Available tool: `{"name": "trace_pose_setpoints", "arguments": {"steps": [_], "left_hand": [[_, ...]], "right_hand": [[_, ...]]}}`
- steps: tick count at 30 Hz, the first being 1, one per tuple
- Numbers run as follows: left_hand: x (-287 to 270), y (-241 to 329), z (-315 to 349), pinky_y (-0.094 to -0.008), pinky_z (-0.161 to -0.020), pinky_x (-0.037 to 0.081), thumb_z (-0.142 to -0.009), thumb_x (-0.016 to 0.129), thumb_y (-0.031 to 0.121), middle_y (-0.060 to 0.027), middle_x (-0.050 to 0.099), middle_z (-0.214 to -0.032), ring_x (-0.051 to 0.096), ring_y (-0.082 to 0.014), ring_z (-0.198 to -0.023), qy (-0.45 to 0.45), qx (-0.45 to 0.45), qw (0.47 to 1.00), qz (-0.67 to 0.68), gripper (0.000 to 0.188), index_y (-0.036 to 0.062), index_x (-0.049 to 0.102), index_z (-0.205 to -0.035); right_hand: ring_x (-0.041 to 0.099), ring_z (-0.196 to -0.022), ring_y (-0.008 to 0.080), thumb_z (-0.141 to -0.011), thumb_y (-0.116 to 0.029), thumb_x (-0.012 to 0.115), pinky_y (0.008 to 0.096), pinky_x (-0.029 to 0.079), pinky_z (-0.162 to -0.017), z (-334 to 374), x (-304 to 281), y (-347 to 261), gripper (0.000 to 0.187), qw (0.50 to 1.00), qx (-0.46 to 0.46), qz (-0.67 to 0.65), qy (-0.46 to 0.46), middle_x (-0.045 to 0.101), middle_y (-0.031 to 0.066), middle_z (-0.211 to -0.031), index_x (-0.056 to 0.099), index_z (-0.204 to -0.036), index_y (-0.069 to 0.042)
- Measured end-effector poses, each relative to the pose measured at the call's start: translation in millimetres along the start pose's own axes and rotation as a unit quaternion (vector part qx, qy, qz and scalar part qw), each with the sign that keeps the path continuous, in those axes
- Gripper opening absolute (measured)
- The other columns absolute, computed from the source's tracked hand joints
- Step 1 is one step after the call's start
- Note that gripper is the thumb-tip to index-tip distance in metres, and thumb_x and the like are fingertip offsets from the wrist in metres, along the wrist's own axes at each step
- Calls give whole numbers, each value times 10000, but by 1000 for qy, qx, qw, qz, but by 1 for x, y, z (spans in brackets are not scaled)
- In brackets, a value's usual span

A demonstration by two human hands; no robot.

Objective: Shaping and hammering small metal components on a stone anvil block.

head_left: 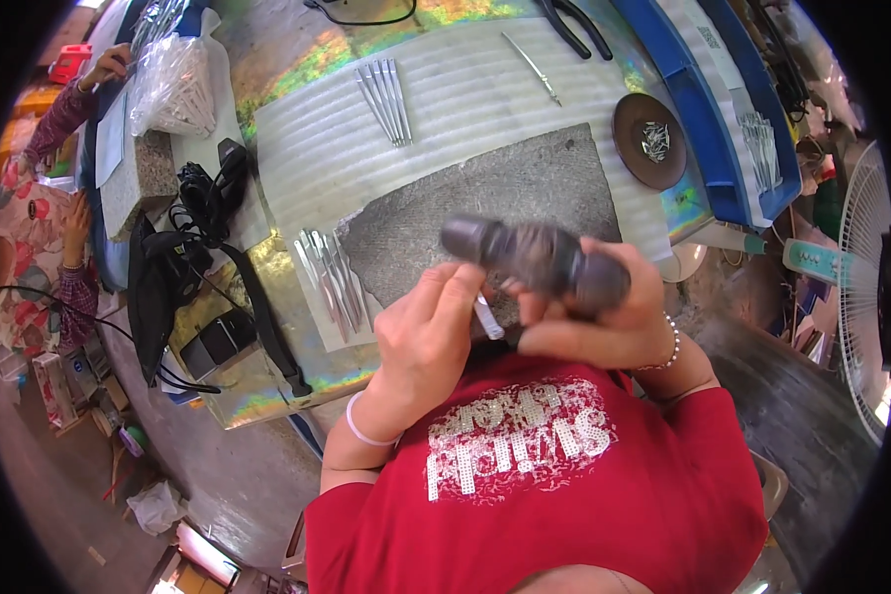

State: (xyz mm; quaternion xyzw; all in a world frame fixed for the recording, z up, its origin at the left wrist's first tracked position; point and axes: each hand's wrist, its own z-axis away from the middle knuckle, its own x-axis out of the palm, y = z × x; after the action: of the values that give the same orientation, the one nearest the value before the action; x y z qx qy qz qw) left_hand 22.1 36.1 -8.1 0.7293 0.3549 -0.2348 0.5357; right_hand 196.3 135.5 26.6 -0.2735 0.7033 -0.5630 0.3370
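Observation:
My right hand [619, 322] is closed around a dark, thick cylindrical hand tool [535, 259], smeared by motion; its exact kind does not show. The tool is above the near edge of a rough grey stone slab [485, 203]. Close to its left side, my left hand [421, 342] is pinched on a slim silver metal piece [487, 319], whose lower end sticks out below the fingers. Similar silver pieces lie in a group [335, 285] left of the slab and in a row [384, 101] farther back. A brown round dish [632, 163] of tiny metal parts sits right of the slab.
White foam sheeting [445, 74] covers the table. Black-handled pliers [584, 38] and a thin pointed tool [533, 69] lie at the back. A blue tray [711, 158] stands right, near a fan [861, 287]. Black straps and cables [203, 198] crowd the left, where another person's hands [76, 228] show.

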Motion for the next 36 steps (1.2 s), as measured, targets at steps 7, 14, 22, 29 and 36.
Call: {"name": "trace_pose_setpoints", "arguments": {"steps": [7, 14, 22, 29, 36], "left_hand": [[-5, -5, -8, -353, -516, 472, -669, 675, 136, -115, 599, -904, 606, -280, -666, -35, 18, 997, 62, 336, 61, 576, -981], [7, -18, 1, -332, -431, 452, -714, 592, -17, -65, 538, -762, 576, -243, -532, 46, 36, 995, 81, 209, 69, 565, -903], [5, -19, 0, -334, -436, 455, -701, 579, -36, -66, 540, -750, 577, -241, -536, 29, 29, 995, 89, 229, 71, 576, -903], [8, -17, -3, -331, -439, 453, -728, 584, -38, -59, 550, -739, 580, -237, -534, 41, 27, 995, 91, 202, 74, 581, -895], [8, -17, -3, -335, -439, 451, -735, 588, -30, -60, 544, -732, 581, -236, -534, 37, 22, 995, 88, 188, 79, 579, -888]], "right_hand": [[628, -649, 251, -697, -80, 726, 301, 496, -544, -29, 9, -25, 263, 981, -132, 128, -63, 613, 89, -766, 606, -929, -50], [649, -793, 169, -811, -40, 678, 291, 524, -658, -4, -2, -47, 440, 995, -41, 94, -11, 615, 120, -896, 453, -1187, -6], [657, -641, 244, -745, -28, 644, 299, 514, -574, 10, -12, -83, 317, 960, -28, 273, -61, 670, 137, -855, 576, -1052, 20], [655, -670, 271, -755, 14, 637, 307, 514, -583, 14, -11, -77, 357, 945, -67, 314, -63, 658, 156, -894, 562, -1103, 33], [625, -637, 214, -700, 8, 705, 264, 492, -510, 11, -12, -78, 553, 933, -81, 335, -102, 631, 138, -830, 497, -1208, 70]]}}
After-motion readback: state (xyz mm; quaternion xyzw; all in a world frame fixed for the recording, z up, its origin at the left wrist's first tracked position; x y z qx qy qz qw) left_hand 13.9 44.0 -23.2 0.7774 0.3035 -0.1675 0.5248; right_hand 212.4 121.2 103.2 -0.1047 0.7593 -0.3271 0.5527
